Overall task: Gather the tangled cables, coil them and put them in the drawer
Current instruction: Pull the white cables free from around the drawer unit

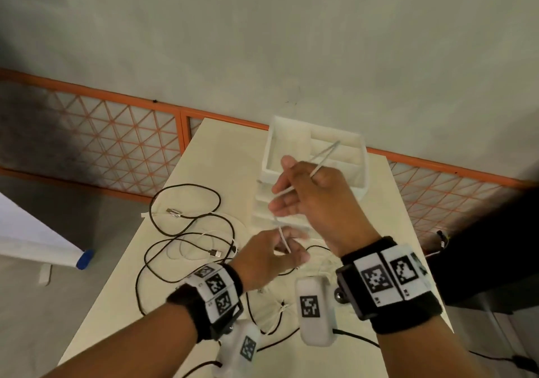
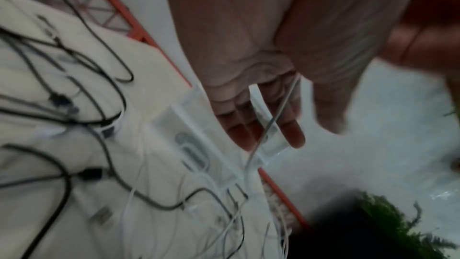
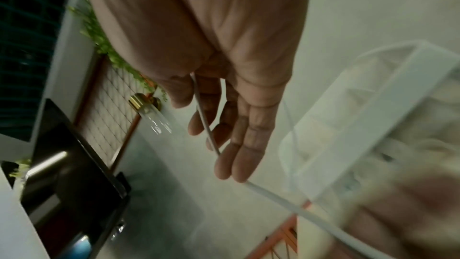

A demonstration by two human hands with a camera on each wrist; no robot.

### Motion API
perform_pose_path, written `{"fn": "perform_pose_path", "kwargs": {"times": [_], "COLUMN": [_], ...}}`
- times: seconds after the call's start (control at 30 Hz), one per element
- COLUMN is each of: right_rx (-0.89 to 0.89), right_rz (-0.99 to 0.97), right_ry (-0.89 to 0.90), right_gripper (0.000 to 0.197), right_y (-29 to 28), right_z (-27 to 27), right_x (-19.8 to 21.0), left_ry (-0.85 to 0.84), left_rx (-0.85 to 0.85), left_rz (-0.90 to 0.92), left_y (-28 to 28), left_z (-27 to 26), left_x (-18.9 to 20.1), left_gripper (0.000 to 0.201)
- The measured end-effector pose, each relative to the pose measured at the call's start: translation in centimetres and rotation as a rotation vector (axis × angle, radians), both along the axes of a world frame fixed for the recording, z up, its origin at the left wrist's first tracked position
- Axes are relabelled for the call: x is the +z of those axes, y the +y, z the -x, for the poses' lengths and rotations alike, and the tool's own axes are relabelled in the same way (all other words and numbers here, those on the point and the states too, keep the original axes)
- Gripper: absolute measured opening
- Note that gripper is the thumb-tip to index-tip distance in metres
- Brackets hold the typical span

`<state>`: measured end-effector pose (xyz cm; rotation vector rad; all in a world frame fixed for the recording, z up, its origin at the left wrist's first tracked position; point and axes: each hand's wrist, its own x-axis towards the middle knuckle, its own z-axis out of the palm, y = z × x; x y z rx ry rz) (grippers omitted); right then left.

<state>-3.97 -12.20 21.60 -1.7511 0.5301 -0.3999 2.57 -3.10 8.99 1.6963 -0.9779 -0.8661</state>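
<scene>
A white cable (image 1: 283,239) stretches between my two hands above the cream table (image 1: 210,150). My right hand (image 1: 306,191) is raised in front of the white drawer unit (image 1: 269,147), whose top drawer stands open. The cable (image 3: 206,127) comes out between this hand's (image 3: 236,105) thumb and forefinger and crosses the straight fingers. A loop of it sticks up behind the hand. Lower down, my left hand (image 1: 271,255) pinches the same cable. In the left wrist view the cable (image 2: 278,113) runs between that hand's fingers (image 2: 291,125). Black cables (image 1: 186,186) and thin white ones (image 1: 186,249) lie tangled on the left.
An orange lattice railing (image 1: 116,132) runs behind the table, close to the drawer unit. The table's left edge drops to grey floor, where a white roll with a blue cap (image 1: 84,259) lies. More cables trail under my wrists near the front edge.
</scene>
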Motion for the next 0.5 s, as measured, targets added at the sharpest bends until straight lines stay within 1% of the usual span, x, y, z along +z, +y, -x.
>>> {"fn": "perform_pose_path", "kwargs": {"times": [0.03,0.07,0.1,0.17,0.23,0.27,0.3,0.33,0.37,0.43,0.5], "right_rx": [-0.025,-0.07,-0.128,-0.26,-0.374,-0.421,-0.47,-0.512,-0.543,-0.551,-0.549], "right_rz": [-0.027,-0.039,-0.034,-0.029,-0.072,-0.1,-0.126,-0.152,-0.182,-0.239,-0.279], "right_ry": [-0.063,-0.13,-0.197,-0.312,-0.364,-0.343,-0.286,-0.201,-0.095,0.121,0.231], "right_gripper": [0.042,0.039,0.038,0.039,0.038,0.037,0.037,0.037,0.036,0.034,0.029], "right_y": [-0.1,-0.5,-1.1,-2.5,-4.1,-5.0,-5.9,-6.8,-7.7,-9.0,-9.6], "right_z": [0.0,0.2,0.5,1.9,3.6,4.4,5.1,5.6,6.0,6.4,6.5], "right_x": [0.8,1.5,2.1,2.8,2.2,1.4,0.2,-1.2,-2.8,-6.6,-9.8], "left_ry": [-0.003,-0.01,0.009,0.128,0.284,0.361,0.392,0.374,0.316,0.144,0.003], "left_rx": [0.022,0.063,0.112,0.213,0.319,0.375,0.418,0.447,0.465,0.477,0.447], "left_rz": [-0.036,-0.088,-0.142,-0.208,-0.169,-0.115,-0.045,0.028,0.097,0.191,0.205], "left_y": [-0.2,-0.2,0.0,1.0,1.8,2.1,2.3,2.4,2.4,2.3,1.9], "left_z": [0.0,-0.1,-0.6,-1.9,-3.6,-4.5,-5.3,-6.2,-6.9,-7.7,-7.8], "left_x": [-1.1,-2.2,-3.4,-4.7,-4.1,-2.9,-1.4,0.3,2.1,5.6,7.4], "left_gripper": [0.006,0.017,0.023,0.027,0.026,0.025,0.025,0.027,0.029,0.027,0.02]}}
